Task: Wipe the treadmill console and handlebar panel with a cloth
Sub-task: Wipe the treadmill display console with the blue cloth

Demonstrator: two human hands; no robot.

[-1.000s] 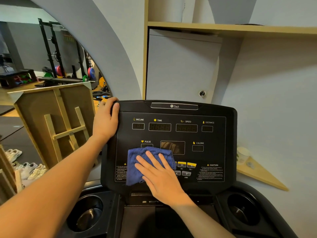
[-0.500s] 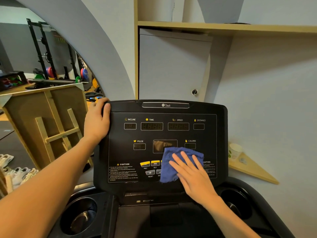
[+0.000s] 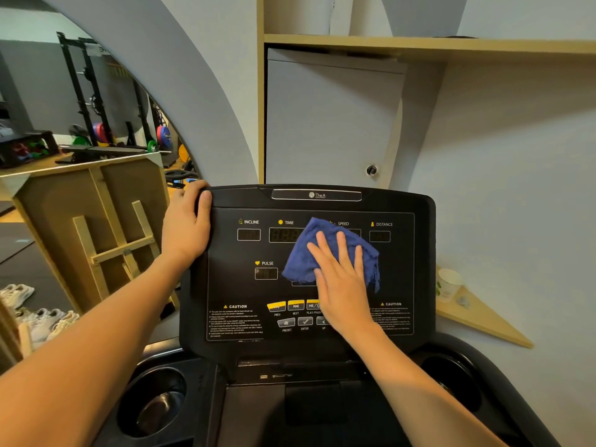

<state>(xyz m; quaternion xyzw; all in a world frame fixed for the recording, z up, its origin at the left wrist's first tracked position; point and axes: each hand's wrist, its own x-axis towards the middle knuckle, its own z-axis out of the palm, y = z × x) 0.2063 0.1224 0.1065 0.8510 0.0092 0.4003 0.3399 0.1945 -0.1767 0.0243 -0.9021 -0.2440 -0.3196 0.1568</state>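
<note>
I have the right hand [image 3: 342, 285] flat, fingers spread, pressing the blue cloth [image 3: 322, 253] on the console [image 3: 232, 285] face at frame centre, over the upper displays. My left hand [image 3: 185, 224] grips its upper-left corner. I judge the wiping midway; the lower handlebar panel [image 3: 225, 398] looks untouched.

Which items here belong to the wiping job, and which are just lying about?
In use: blue cloth, treadmill console, right hand, left hand.
Lying about: paper cup, white sneakers, wooden easel, weight rack.
</note>
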